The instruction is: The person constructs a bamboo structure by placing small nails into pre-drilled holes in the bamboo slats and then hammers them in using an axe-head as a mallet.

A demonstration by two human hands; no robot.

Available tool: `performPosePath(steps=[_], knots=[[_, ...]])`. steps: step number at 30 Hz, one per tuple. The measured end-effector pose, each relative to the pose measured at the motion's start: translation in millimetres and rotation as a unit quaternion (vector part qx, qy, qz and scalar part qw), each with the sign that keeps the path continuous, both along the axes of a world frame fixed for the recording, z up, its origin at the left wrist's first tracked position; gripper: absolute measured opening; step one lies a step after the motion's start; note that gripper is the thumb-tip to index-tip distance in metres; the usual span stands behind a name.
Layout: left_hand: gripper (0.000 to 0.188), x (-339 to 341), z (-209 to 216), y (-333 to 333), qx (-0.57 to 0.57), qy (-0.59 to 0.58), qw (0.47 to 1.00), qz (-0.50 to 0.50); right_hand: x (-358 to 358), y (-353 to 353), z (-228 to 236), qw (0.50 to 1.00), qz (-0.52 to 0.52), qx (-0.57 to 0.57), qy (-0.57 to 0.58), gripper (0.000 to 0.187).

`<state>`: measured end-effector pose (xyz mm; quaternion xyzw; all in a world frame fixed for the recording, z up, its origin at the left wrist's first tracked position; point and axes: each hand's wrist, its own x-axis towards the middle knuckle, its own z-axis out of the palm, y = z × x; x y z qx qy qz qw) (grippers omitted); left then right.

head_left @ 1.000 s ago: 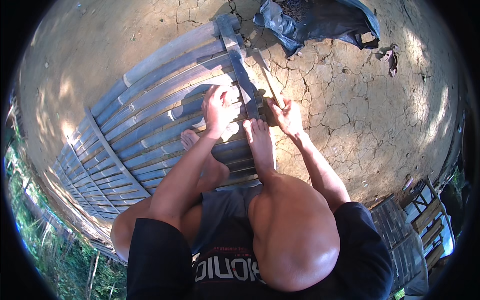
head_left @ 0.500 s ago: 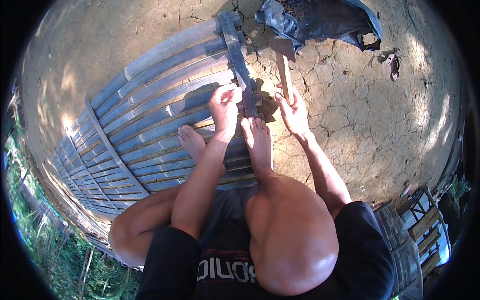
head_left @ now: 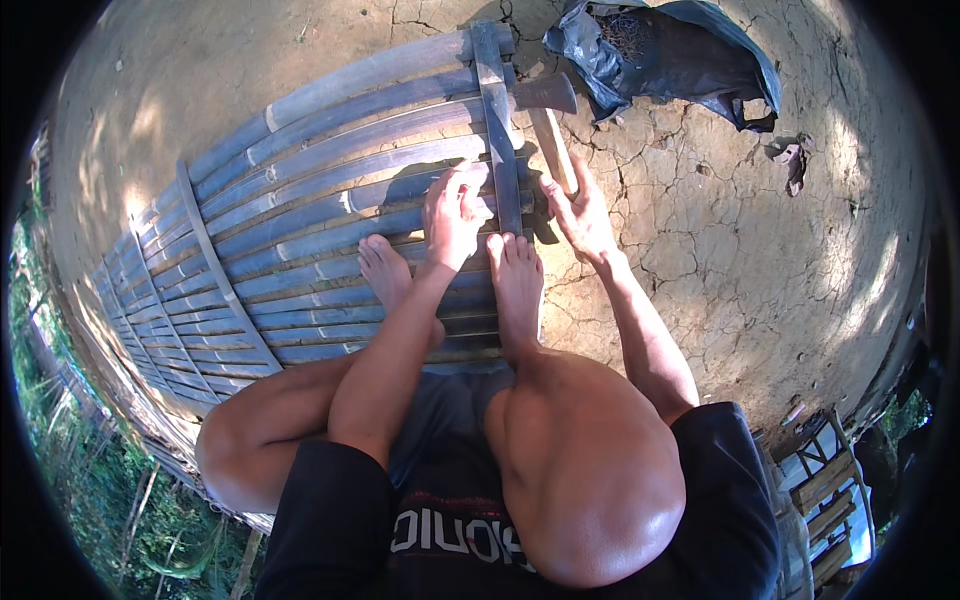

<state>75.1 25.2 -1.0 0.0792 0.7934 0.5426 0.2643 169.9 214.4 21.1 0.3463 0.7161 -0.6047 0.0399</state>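
Note:
An axe (head_left: 551,140) with a pale wooden handle and a dark, flared metal head is in my right hand (head_left: 585,218), closed around the lower handle. The axe head lies beside the crosspiece, near the panel's right end. My left hand (head_left: 455,215) is over the slats just left of the crosspiece, fingers curled and pressed together; what they hold, if anything, is too small to make out. Below them spreads a panel of split bamboo slats (head_left: 350,198) joined by a dark flat crosspiece (head_left: 497,105). My bare feet (head_left: 516,285) rest on the panel, one at the crosspiece's near end.
A dark plastic bag (head_left: 690,60) lies on the cracked earth (head_left: 720,240) at the far right, with many thin nail-like pieces inside. A dry leaf (head_left: 795,165) is nearby. More thin crosspieces (head_left: 225,265) cross the slats leftward. Wooden slatted furniture (head_left: 830,500) stands at the lower right.
The axe head has swung left, closer to the crosspiece. My left hand has turned slightly, its fingers still curled. The whole view has shifted a little.

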Motion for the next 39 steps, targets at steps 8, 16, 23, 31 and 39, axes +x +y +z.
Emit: performPosePath(steps=[8, 16, 23, 31, 39], knots=[[0.021, -7.5, 2.3, 2.5, -0.036, 0.066, 0.997, -0.023, 43.6, 52.6, 26.2, 0.987, 0.14, 0.006, -0.074, 0.051], [0.036, -13.4, 12.9, 1.0, -0.049, 0.039, 0.996, -0.057, 24.3, 84.3, 39.2, 0.966, 0.229, -0.033, -0.118, 0.053], [0.024, -9.8, 5.2, 0.9, 0.01, 0.063, 0.997, -0.05, 19.9, 93.8, 43.8, 0.96, 0.229, -0.091, -0.134, 0.059], [0.035, -8.8, 6.6, -0.1, -0.034, 0.107, 0.992, -0.057, 24.6, 90.9, 36.2, 0.967, 0.221, -0.072, -0.109, 0.055], [0.038, -7.0, -10.9, -22.8, 0.025, -0.061, 0.997, 0.047, 48.2, 59.9, 23.4, 0.973, 0.14, 0.178, -0.04, 0.045]])
